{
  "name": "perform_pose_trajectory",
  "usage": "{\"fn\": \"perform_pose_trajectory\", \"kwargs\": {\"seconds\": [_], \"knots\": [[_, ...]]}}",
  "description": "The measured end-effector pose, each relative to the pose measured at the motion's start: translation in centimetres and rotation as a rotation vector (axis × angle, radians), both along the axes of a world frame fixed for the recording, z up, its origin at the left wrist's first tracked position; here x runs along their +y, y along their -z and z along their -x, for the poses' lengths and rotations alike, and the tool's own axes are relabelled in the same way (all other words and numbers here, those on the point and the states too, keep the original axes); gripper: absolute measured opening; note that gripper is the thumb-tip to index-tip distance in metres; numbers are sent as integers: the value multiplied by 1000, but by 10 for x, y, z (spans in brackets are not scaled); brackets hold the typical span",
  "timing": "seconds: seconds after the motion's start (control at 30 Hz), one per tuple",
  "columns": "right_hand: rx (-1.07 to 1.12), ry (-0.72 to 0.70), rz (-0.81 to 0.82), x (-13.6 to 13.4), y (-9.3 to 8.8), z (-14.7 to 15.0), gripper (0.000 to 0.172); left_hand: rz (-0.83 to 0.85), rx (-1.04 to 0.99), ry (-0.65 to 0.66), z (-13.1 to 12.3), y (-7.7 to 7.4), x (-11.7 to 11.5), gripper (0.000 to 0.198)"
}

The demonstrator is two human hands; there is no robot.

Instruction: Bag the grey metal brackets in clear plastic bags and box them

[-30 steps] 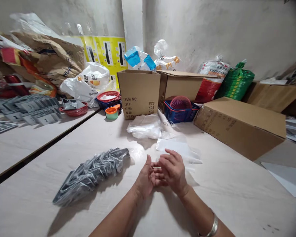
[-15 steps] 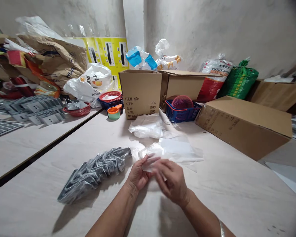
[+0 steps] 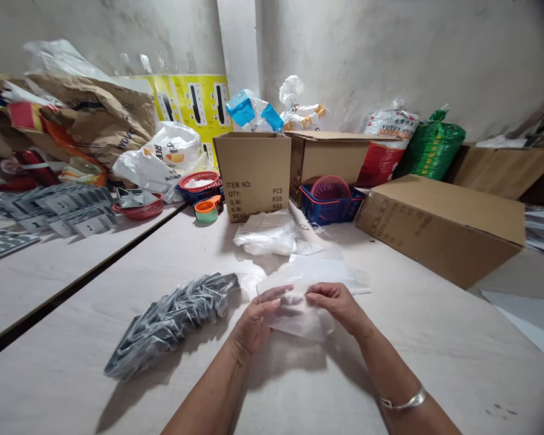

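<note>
My left hand (image 3: 255,322) and my right hand (image 3: 338,304) hold a thin, clear plastic bag (image 3: 295,316) between them, just above the pale table top (image 3: 435,344). Its upper edge is pinched in the fingers of both hands, and its lower part hangs down. A bundle of dark metal parts in clear plastic (image 3: 170,323) lies just left of my left hand. Behind the hands lies a flat stack of clear plastic sheets (image 3: 320,269), and a crumpled white plastic heap (image 3: 269,235) sits further back.
An open cardboard box (image 3: 254,175) and a blue basket (image 3: 330,202) stand at the back, with a large closed carton (image 3: 439,229) at right. Metal brackets (image 3: 68,208) lie on a neighbouring table at left, beyond a dark gap. Sacks line the wall.
My hands have moved apart, and the plastic bag, a small gathered piece before, now spreads wider between them. One second ago my hands held nothing. The view has shifted slightly.
</note>
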State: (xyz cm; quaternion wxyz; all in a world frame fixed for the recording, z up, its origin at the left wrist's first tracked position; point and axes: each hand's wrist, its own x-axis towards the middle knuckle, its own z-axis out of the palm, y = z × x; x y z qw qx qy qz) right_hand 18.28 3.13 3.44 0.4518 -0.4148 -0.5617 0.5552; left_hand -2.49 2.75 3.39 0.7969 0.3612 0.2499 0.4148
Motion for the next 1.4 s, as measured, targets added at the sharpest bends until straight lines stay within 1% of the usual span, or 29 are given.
{"fn": "perform_pose_trajectory", "kwargs": {"seconds": [0.07,0.17,0.27,0.47,0.57,0.7,0.77,0.83,0.9,0.93,0.97,1.0,1.07,1.13,1.2,1.27,1.4], "knots": [[42,95,-10,2,2,-1,22,19,63,-54,-3,2,1,40],[98,243,-4,4,3,0,23,22,127,-130,-7,8,3,37],[140,343,-12,5,2,1,25,30,178,-151,-10,14,4,34],[173,434,-38,6,4,0,25,35,280,-170,-12,18,4,27],[173,467,-23,8,6,-1,27,30,321,-164,-14,18,3,28],[151,501,-18,11,11,-3,31,2,337,-197,-16,15,1,27],[124,513,-32,13,15,-4,36,5,347,-235,-17,15,1,27],[36,588,-84,14,17,-4,44,35,341,-287,-18,16,2,29],[-141,719,-222,14,17,-5,50,71,314,-346,-19,18,4,31],[-246,762,-322,13,16,-4,49,85,301,-373,-20,19,6,33],[-345,767,-432,11,13,-4,44,92,293,-396,-20,20,7,34],[-425,728,-536,9,9,-3,38,94,290,-413,-21,21,8,34],[-539,555,-687,2,0,0,31,91,296,-437,-22,22,9,35],[-630,364,-765,-5,-6,5,33,102,295,-450,-21,22,10,36],[-711,236,-799,-9,-9,9,35,118,286,-457,-20,20,9,38],[-758,205,-806,-10,-6,12,31,122,277,-458,-19,18,8,40],[-791,317,-774,-5,6,13,16,104,281,-452,-19,19,9,41]]}}
